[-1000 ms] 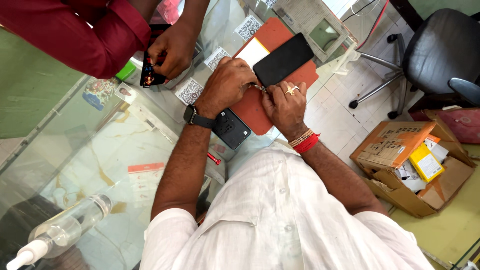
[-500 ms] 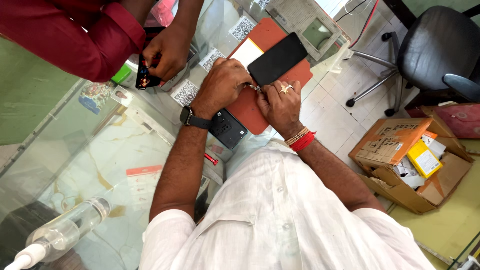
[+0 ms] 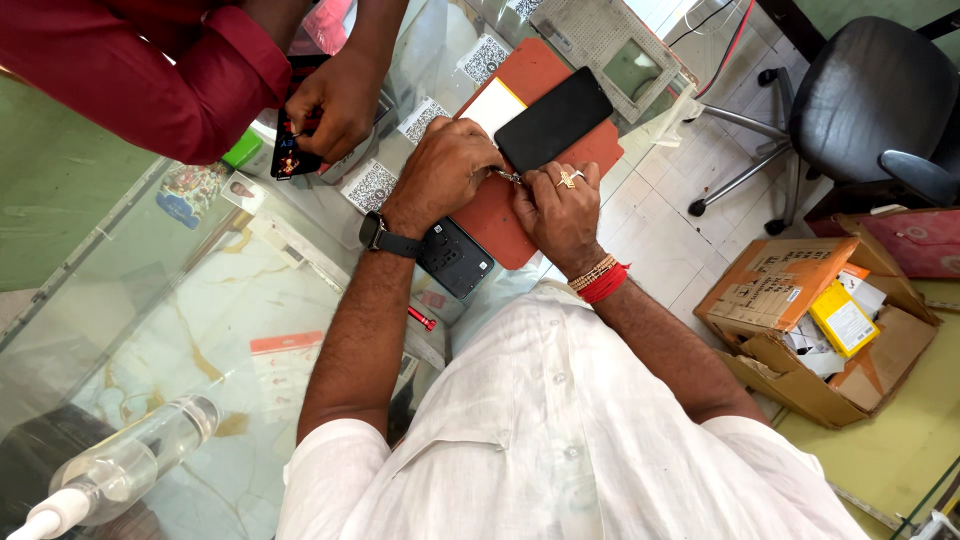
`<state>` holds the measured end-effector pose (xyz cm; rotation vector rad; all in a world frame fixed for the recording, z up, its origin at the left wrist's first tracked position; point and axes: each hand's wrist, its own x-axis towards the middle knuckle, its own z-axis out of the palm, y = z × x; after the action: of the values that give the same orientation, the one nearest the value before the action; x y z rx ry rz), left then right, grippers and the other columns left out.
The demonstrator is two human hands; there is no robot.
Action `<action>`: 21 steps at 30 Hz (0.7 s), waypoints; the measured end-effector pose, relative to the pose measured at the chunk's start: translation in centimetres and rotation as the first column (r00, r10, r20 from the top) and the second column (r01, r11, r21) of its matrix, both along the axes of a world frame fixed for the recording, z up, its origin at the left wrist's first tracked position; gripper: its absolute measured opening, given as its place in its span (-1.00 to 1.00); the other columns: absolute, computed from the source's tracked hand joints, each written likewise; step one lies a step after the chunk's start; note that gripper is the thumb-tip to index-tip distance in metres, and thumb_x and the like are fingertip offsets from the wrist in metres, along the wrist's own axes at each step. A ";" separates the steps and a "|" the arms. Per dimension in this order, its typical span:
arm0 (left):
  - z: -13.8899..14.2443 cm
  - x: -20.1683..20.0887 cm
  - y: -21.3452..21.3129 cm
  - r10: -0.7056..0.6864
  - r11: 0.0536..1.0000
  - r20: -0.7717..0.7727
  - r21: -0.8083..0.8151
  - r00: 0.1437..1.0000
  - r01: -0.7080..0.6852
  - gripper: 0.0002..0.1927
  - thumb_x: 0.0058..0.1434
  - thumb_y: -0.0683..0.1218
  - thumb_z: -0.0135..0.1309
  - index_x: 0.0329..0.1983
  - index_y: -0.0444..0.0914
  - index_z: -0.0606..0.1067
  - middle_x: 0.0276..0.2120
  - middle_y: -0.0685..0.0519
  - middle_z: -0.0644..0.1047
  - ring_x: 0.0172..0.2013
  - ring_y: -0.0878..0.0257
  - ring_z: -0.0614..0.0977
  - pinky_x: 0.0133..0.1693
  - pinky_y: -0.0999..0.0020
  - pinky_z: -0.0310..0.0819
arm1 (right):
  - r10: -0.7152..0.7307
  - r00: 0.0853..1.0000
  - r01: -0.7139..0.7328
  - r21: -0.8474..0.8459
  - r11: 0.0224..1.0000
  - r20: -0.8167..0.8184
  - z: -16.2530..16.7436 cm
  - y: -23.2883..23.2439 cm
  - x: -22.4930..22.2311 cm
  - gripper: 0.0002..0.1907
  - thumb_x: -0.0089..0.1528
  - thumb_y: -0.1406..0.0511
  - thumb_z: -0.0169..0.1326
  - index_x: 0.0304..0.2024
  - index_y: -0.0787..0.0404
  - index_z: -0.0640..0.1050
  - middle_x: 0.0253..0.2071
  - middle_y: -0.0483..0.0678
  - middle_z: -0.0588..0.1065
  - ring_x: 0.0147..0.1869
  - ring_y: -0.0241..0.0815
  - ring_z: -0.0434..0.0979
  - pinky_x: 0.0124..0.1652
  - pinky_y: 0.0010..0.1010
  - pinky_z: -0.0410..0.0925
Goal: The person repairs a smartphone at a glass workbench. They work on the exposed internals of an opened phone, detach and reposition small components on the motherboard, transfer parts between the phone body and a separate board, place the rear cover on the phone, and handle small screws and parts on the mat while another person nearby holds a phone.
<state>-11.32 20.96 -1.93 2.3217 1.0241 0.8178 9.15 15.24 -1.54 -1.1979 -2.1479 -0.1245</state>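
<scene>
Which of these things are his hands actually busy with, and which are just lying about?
In use:
left hand and right hand, pinching a small metal piece
black phone
red-brown mat

Lying about:
black device by the watch
clear bottle
cardboard box
office chair

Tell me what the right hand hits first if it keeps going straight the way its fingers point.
Most likely the black phone. The right hand points up the orange mat, fingertips just short of the phone's near edge. Height is hard to judge from above, so it might pass over it.
</scene>
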 end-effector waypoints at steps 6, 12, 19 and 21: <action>-0.1 0.0 0.0 -0.003 1.000 -0.009 0.016 1.000 0.003 -0.80 0.10 -0.30 0.18 -0.28 -0.16 0.68 -0.28 0.11 0.66 -0.06 0.18 0.61 0.06 0.14 0.32 | 0.002 1.000 -0.002 0.004 1.000 0.003 0.1 0.0 0.0 -0.81 0.19 0.38 0.33 -0.28 0.24 0.53 -0.33 -0.07 0.49 -0.28 -0.10 0.48 -0.15 -0.19 0.21; -0.2 0.1 0.0 0.004 1.000 -0.014 -0.002 1.000 -0.004 -0.79 0.10 -0.30 0.18 -0.28 -0.15 0.68 -0.29 0.11 0.66 -0.05 0.19 0.61 0.06 0.14 0.33 | 0.008 1.000 -0.008 0.017 1.000 0.005 0.0 0.0 0.1 -0.82 0.19 0.39 0.33 -0.28 0.24 0.54 -0.33 -0.07 0.50 -0.27 -0.11 0.49 -0.15 -0.20 0.22; -0.3 0.1 0.0 0.011 1.000 -0.016 0.000 1.000 -0.011 -0.78 0.12 -0.31 0.17 -0.29 -0.15 0.68 -0.30 0.12 0.66 -0.06 0.19 0.61 0.05 0.14 0.33 | 0.011 1.000 -0.011 0.014 1.000 -0.001 -0.3 0.1 0.1 -0.82 0.16 0.40 0.33 -0.30 0.23 0.54 -0.35 -0.08 0.49 -0.28 -0.12 0.49 -0.16 -0.20 0.22; -0.3 0.1 0.0 0.014 1.000 -0.026 0.004 1.000 -0.014 -0.79 0.12 -0.31 0.17 -0.29 -0.15 0.68 -0.31 0.12 0.66 -0.07 0.20 0.62 0.04 0.14 0.33 | 0.015 1.000 -0.015 0.013 1.000 0.000 -0.3 0.1 0.1 -0.82 0.15 0.40 0.33 -0.30 0.23 0.54 -0.35 -0.08 0.48 -0.28 -0.11 0.49 -0.15 -0.20 0.23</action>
<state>-11.18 21.01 -2.21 2.3366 1.0519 0.7975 9.30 15.29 -1.79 -1.1744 -2.1523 -0.1323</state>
